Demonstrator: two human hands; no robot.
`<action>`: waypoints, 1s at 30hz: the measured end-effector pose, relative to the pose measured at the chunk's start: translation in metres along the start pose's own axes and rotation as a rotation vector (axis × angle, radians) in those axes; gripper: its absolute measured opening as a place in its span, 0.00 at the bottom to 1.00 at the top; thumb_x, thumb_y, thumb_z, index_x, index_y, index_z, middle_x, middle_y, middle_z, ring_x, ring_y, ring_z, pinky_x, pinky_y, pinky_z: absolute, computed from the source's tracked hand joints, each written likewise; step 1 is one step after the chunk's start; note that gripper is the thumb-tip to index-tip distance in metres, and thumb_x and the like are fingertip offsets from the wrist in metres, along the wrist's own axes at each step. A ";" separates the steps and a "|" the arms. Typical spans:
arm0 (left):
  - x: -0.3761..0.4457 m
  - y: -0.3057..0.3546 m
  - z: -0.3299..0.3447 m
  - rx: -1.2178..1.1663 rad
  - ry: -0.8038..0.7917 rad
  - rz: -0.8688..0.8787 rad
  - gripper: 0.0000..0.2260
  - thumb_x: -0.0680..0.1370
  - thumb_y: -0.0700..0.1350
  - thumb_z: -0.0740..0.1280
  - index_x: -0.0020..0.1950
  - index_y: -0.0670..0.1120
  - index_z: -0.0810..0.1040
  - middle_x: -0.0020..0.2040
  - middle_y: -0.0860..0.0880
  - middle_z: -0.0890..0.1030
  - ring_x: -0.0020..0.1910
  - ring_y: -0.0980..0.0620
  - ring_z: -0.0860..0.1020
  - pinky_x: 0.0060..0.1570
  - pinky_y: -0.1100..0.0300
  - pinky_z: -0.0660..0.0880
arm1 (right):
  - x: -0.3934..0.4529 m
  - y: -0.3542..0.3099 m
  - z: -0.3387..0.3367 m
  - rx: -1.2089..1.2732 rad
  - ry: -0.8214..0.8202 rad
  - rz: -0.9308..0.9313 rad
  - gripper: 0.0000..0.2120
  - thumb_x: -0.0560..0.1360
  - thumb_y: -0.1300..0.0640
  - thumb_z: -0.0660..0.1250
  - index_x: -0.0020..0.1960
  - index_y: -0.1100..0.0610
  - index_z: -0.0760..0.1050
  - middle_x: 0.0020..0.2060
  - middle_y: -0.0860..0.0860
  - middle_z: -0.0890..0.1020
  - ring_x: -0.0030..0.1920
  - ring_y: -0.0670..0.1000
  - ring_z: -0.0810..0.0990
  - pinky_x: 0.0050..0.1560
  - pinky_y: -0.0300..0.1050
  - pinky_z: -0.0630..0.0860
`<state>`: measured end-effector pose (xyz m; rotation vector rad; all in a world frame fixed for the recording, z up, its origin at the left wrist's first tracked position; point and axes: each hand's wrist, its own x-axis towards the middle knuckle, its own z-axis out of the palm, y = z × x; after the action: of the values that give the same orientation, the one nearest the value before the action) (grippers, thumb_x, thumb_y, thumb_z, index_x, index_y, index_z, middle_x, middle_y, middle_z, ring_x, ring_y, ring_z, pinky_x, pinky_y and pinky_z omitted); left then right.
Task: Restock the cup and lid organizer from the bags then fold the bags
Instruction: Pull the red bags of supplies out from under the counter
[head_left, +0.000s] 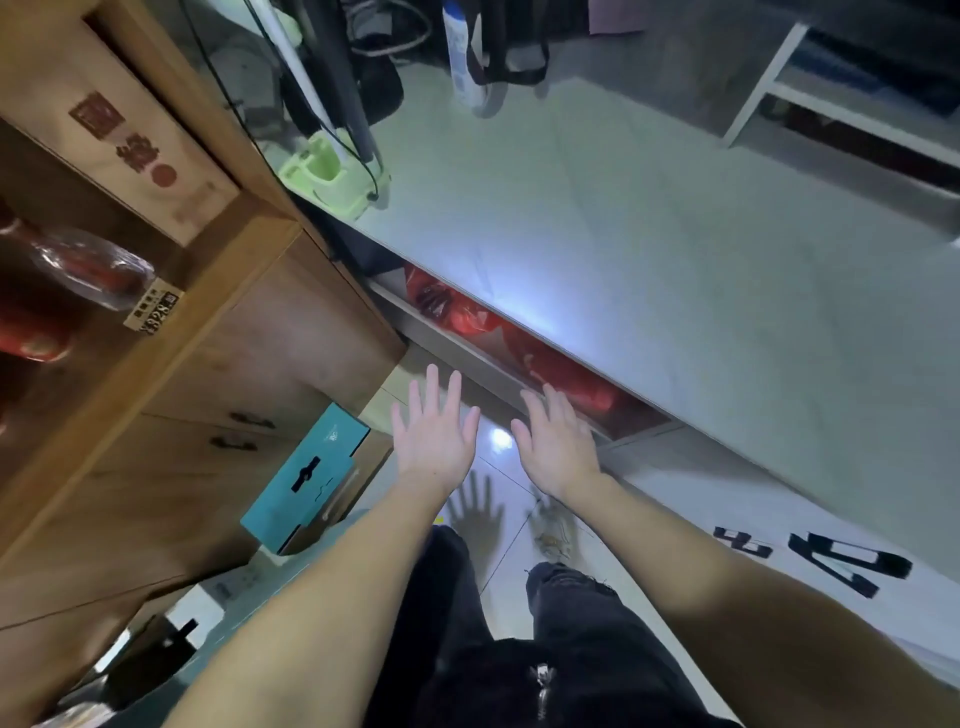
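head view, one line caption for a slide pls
Both hands, left and right, spread open before red bags under a white table.

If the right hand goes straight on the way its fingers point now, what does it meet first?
Probably the red plastic bags on the shelf under the white counter. The right hand, open and empty, points up toward them. Depth is unclear, so the shelf's front edge may come first.

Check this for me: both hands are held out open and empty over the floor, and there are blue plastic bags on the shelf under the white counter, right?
Not quite: in the head view the plastic bags under the white counter are red, not blue. The rest holds: left hand and right hand are open and empty.
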<state>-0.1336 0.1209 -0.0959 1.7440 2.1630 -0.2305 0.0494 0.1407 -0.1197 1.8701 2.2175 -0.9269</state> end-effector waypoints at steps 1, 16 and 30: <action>0.008 -0.003 -0.001 0.005 -0.003 0.019 0.28 0.85 0.61 0.42 0.84 0.54 0.46 0.85 0.48 0.45 0.83 0.43 0.48 0.79 0.40 0.50 | 0.004 -0.004 0.003 0.014 0.002 0.019 0.27 0.86 0.43 0.48 0.83 0.51 0.55 0.83 0.58 0.55 0.83 0.59 0.52 0.77 0.61 0.59; 0.116 -0.069 0.039 0.076 -0.113 0.326 0.26 0.86 0.58 0.44 0.84 0.55 0.46 0.85 0.48 0.47 0.82 0.44 0.50 0.79 0.40 0.53 | 0.060 -0.045 0.063 0.181 0.220 0.412 0.25 0.86 0.47 0.54 0.81 0.54 0.61 0.82 0.58 0.58 0.82 0.59 0.54 0.76 0.60 0.62; 0.217 -0.027 0.158 0.104 0.194 0.519 0.19 0.85 0.56 0.51 0.69 0.50 0.72 0.64 0.45 0.76 0.64 0.42 0.72 0.62 0.46 0.69 | 0.141 0.023 0.155 0.049 0.560 0.453 0.17 0.81 0.51 0.63 0.65 0.61 0.74 0.54 0.63 0.79 0.57 0.66 0.77 0.57 0.59 0.74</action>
<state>-0.1722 0.2584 -0.3249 2.3976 1.7546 -0.0396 -0.0108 0.1859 -0.3167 2.7553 1.8503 -0.4148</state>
